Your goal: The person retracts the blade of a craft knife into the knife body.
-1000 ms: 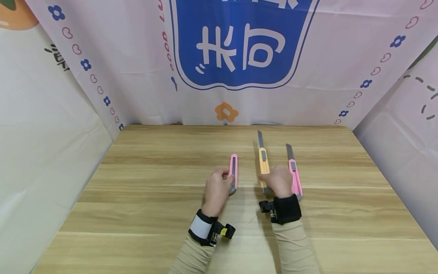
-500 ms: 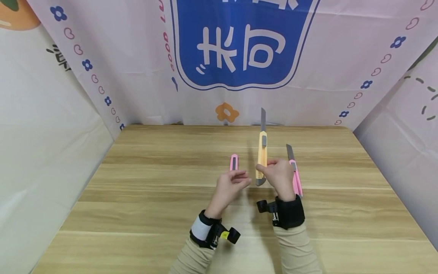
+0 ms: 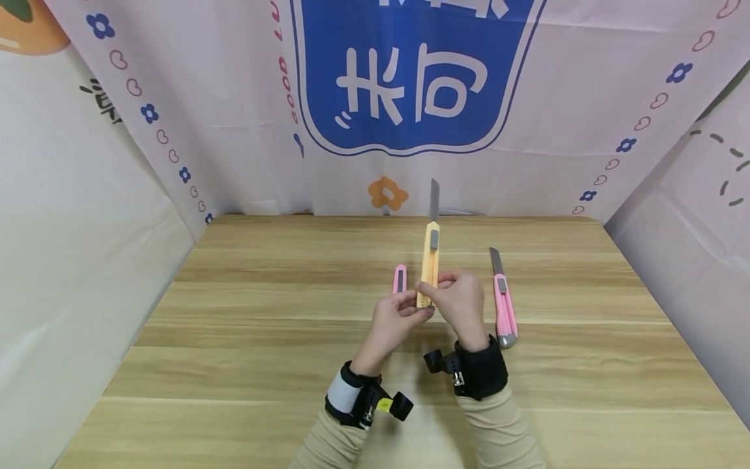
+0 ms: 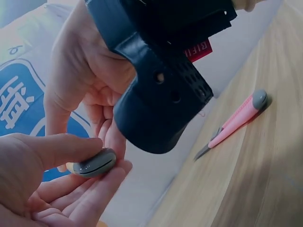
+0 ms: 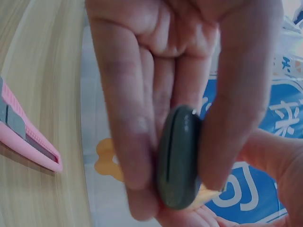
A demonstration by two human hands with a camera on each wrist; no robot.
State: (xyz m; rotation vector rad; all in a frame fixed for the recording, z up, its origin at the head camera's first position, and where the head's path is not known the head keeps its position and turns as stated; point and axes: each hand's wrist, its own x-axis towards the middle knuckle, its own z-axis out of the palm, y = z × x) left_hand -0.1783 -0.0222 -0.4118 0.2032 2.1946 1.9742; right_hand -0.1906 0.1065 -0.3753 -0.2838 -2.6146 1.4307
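Observation:
A yellow utility knife (image 3: 430, 254) is held up over the table, its long grey blade extended and pointing away. My right hand (image 3: 463, 303) pinches the lower part of its handle between thumb and fingers. From the left, my left hand (image 3: 394, 326) has thumb and fingers at the knife's butt; the left wrist view shows them pinching the grey end cap (image 4: 97, 163). Just beyond the left hand lies a pink utility knife (image 3: 400, 279) with no blade showing, its lower part hidden by the hand.
A second pink utility knife (image 3: 505, 309), blade extended, lies to the right of my right hand on the wooden table (image 3: 234, 339). A printed cloth (image 3: 246, 156) hangs behind the table's far edge, with pale cloth at both sides.
My right hand has lifted the yellow utility knife off the table and brought it left. My left hand has left the pink utility knife and moved right, onto the yellow knife's end.

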